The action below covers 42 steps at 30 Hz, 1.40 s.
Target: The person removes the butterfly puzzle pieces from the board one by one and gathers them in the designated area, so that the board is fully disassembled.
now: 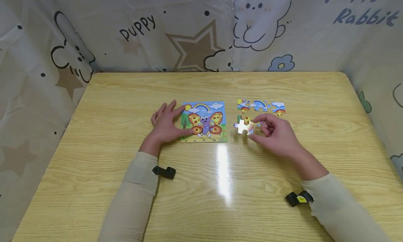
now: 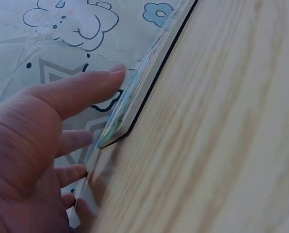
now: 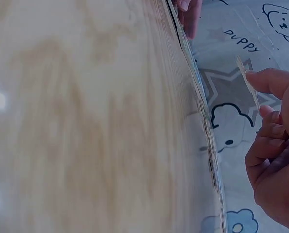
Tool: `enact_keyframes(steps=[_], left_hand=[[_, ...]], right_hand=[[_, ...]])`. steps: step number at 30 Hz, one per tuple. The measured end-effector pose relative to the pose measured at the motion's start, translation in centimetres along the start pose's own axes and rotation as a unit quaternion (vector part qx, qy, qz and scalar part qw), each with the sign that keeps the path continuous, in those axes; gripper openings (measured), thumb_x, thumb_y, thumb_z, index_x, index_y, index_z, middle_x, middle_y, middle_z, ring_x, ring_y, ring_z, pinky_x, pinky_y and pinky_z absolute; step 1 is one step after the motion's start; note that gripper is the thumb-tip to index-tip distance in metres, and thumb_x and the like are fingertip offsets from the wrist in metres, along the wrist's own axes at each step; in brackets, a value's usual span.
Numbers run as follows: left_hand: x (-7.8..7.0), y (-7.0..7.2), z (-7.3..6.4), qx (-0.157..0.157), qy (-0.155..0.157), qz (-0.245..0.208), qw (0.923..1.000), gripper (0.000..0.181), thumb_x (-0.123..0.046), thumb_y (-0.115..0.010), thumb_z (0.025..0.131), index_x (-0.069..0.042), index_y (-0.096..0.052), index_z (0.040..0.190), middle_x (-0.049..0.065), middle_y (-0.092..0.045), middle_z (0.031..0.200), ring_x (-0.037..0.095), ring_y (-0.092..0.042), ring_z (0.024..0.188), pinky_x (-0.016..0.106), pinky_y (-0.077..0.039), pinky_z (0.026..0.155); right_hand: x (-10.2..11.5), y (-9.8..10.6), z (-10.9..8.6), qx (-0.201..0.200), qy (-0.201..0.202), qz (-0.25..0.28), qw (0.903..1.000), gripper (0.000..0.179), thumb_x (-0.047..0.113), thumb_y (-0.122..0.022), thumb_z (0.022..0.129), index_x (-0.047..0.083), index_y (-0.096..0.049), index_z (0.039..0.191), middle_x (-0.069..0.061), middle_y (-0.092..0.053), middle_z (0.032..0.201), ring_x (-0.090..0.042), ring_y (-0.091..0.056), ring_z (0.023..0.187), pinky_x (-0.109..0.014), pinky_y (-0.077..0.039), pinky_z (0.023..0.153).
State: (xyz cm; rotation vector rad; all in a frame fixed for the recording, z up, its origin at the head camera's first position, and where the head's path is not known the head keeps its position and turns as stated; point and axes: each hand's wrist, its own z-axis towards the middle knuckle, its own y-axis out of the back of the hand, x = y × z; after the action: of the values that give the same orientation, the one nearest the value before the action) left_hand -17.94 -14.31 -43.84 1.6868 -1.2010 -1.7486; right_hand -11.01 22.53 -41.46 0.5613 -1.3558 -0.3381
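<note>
A puzzle board (image 1: pixel 206 140) with a butterfly, rainbow and sun picture lies flat on the wooden table. My left hand (image 1: pixel 165 125) rests at its left edge, thumb and index finger spread over the board. In the left wrist view, the left thumb (image 2: pixel 86 90) stretches out straight beside the board's edge (image 2: pixel 130 114). To the right of the board, my right hand (image 1: pixel 278 135) pinches a jigsaw piece (image 1: pixel 243 127) between thumb and index finger, its surface bright with glare. The right wrist view shows this piece (image 3: pixel 246 80) edge-on, raised off the table.
Several loose jigsaw pieces (image 1: pixel 260 105) lie in rows right of the board; some are partly hidden by the right hand. The table (image 1: pixel 195 186) meets a printed cloth (image 1: pixel 132 56) at its back edge. A dark wrist camera (image 1: pixel 165 172) is strapped on each sleeve.
</note>
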Motion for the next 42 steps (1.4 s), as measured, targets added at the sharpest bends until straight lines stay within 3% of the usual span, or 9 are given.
enact_keyframes(steps=[6,10,13,18,23,28,33,42], left_hand=[[-0.1,0.0,-0.3,-0.04,0.004,-0.067,0.997,0.087,-0.045,-0.085,0.077,-0.018,-0.048,0.151,0.007,-0.03,0.159,0.032,-0.017,0.145,0.057,-0.007,0.109],[-0.3,0.0,-0.3,-0.048,-0.01,-0.146,0.988,0.077,-0.031,-0.086,0.08,-0.013,-0.053,0.146,0.009,-0.047,0.141,0.03,-0.042,0.124,0.049,-0.029,0.105],[-0.3,0.0,-0.3,-0.04,-0.019,-0.18,0.9826,0.074,-0.024,-0.087,0.08,-0.009,-0.054,0.144,0.011,-0.054,0.123,0.028,-0.049,0.106,0.042,-0.041,0.093],[-0.2,0.0,-0.2,-0.017,-0.02,-0.169,0.9853,0.077,-0.029,-0.089,0.078,-0.007,-0.054,0.143,0.009,-0.053,0.109,0.025,-0.047,0.098,0.038,-0.041,0.086],[0.2,0.0,-0.3,-0.002,-0.018,-0.148,0.9888,0.08,-0.033,-0.09,0.076,-0.008,-0.054,0.143,0.007,-0.051,0.107,0.023,-0.046,0.098,0.037,-0.04,0.085],[0.3,0.4,-0.5,0.016,-0.039,-0.127,0.991,0.083,-0.029,-0.091,0.074,-0.006,-0.053,0.144,0.009,-0.049,0.105,0.025,-0.043,0.095,0.039,-0.037,0.082],[0.3,0.8,-0.4,0.051,-0.046,-0.119,0.9905,0.093,-0.026,-0.094,0.07,-0.007,-0.048,0.148,0.009,-0.05,0.112,0.025,-0.045,0.101,0.039,-0.038,0.089],[0.4,1.6,-0.5,0.099,-0.033,-0.122,0.987,0.106,-0.024,-0.096,0.067,-0.01,-0.039,0.155,0.01,-0.047,0.12,0.025,-0.043,0.109,0.04,-0.035,0.099]], right_hand=[[-0.9,1.7,-0.6,-0.013,-0.014,-0.001,0.9998,0.035,0.013,-0.086,0.081,0.007,-0.065,0.109,-0.008,-0.04,0.067,-0.015,-0.035,0.057,-0.025,-0.038,0.065],[-1.7,3.0,-0.9,-0.021,-0.019,-0.008,0.9996,0.035,0.012,-0.086,0.081,0.007,-0.065,0.109,-0.007,-0.038,0.067,-0.014,-0.034,0.056,-0.027,-0.034,0.06],[-2.4,4.1,-1.0,-0.025,-0.019,-0.01,0.9995,0.035,0.009,-0.085,0.081,0.005,-0.065,0.11,-0.007,-0.037,0.066,-0.013,-0.032,0.055,-0.027,-0.033,0.058],[-4.1,6.0,-1.1,-0.026,-0.036,-0.017,0.9989,0.035,0.005,-0.083,0.082,0.003,-0.066,0.112,-0.007,-0.038,0.067,-0.011,-0.032,0.054,-0.026,-0.033,0.057],[-5.7,7.3,-0.8,-0.011,-0.063,-0.016,0.9978,0.036,0.005,-0.082,0.083,0.003,-0.065,0.115,-0.011,-0.04,0.07,-0.015,-0.035,0.057,-0.028,-0.033,0.053],[-6.3,8.3,-0.7,0.015,-0.088,-0.031,0.9955,0.038,0.014,-0.083,0.085,0.003,-0.063,0.116,-0.012,-0.044,0.075,-0.018,-0.04,0.061,-0.028,-0.035,0.054],[-7.0,8.9,-0.5,0.031,-0.109,-0.046,0.9925,0.039,0.022,-0.083,0.086,0.005,-0.063,0.115,-0.012,-0.046,0.077,-0.02,-0.041,0.062,-0.03,-0.035,0.055],[-8.4,9.2,-0.1,0.046,-0.104,-0.053,0.9921,0.04,0.019,-0.085,0.083,0.004,-0.065,0.115,-0.01,-0.046,0.074,-0.017,-0.041,0.062,-0.027,-0.036,0.059]])
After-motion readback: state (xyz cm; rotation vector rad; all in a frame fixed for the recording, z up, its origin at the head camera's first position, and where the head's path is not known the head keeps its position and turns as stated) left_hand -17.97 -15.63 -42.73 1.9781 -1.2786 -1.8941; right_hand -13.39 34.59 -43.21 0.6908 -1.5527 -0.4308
